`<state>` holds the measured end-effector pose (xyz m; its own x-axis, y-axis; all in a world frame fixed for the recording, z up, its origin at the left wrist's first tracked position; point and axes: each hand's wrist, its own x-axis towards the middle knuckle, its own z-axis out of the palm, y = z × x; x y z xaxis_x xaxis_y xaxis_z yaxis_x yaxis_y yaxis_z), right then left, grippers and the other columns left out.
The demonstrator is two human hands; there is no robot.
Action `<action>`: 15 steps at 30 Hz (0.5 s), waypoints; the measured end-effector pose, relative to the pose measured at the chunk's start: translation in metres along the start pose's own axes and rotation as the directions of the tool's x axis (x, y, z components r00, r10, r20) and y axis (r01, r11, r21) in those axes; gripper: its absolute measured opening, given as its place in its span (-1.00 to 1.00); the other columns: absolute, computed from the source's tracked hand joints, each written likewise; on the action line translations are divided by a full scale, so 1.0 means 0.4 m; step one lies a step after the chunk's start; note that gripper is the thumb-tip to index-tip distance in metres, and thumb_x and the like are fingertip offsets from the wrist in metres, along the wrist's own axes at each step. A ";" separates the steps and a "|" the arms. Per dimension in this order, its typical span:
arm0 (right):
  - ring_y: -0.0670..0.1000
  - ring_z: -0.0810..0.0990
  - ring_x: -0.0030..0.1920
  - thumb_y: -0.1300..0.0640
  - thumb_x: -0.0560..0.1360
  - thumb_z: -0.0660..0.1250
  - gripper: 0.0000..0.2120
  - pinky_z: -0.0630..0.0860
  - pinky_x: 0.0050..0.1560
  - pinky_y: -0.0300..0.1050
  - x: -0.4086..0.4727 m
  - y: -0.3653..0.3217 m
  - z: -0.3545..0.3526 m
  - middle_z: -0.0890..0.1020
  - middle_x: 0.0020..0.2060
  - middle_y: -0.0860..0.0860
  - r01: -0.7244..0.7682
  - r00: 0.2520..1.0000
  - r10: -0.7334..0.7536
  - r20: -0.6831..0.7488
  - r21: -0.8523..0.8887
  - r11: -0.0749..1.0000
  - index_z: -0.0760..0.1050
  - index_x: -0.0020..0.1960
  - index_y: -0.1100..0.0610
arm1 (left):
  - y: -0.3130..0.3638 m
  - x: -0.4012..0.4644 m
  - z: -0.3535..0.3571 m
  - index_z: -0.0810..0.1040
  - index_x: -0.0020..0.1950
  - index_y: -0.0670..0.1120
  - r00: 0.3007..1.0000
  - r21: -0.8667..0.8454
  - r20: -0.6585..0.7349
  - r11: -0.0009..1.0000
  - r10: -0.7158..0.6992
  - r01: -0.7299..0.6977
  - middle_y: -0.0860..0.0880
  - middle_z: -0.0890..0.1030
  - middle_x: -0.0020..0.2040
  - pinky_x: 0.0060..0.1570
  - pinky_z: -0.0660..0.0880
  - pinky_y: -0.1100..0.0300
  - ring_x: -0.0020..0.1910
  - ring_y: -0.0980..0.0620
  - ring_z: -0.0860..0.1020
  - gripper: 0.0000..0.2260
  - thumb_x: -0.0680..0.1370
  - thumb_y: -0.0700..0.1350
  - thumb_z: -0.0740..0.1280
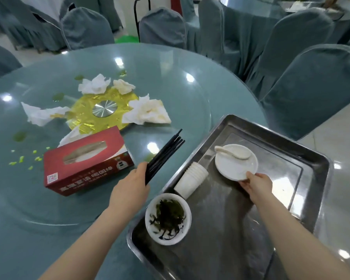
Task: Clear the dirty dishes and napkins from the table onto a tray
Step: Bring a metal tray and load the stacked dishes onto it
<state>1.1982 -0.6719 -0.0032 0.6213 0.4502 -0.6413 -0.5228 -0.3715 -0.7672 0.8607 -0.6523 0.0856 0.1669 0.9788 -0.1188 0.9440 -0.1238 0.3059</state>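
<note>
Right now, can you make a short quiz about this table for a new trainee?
1. True or false: the left hand holds black chopsticks.
2. What lies on the plate that the right hand grips? A) spoon B) napkin C) cup
3. Fill in: the bowl with dark greens stands on the ____.

Key: 1 true; 2 A, the spoon; 3 tray.

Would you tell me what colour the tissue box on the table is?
Red, with white lettering; the tissue box shows in the head view.
</note>
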 end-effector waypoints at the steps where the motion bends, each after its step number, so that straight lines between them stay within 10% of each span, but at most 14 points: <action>1: 0.19 0.55 0.04 0.32 0.56 0.25 -0.70 0.56 -0.11 -0.02 0.013 -0.002 0.017 0.49 0.15 0.27 -0.010 1.000 0.010 0.005 -0.002 1.000 0.33 0.27 0.33 | 0.008 0.010 0.005 0.27 0.18 0.05 1.000 0.000 0.003 1.000 -0.002 0.002 0.02 0.48 -0.18 -0.33 0.52 -0.01 -0.32 -0.05 0.53 -0.76 0.55 -0.12 0.21; 15: 0.14 0.57 0.02 0.26 0.55 0.26 -0.71 0.50 0.15 -0.08 0.067 -0.058 0.029 0.57 -0.14 0.16 -0.074 0.993 0.073 0.097 0.013 0.997 0.43 0.25 0.34 | 0.137 0.102 0.044 0.30 0.11 -0.04 0.995 -0.037 0.082 0.998 0.062 -0.059 0.02 0.44 -0.29 -0.44 0.34 0.10 -0.37 0.00 0.45 -0.83 0.54 -0.15 0.21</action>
<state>1.2204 -0.6418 -0.0025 0.5218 0.4988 -0.6921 -0.5750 -0.3936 -0.7172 0.9243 -0.6220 0.0809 0.2482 0.9524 -0.1771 0.9211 -0.1755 0.3474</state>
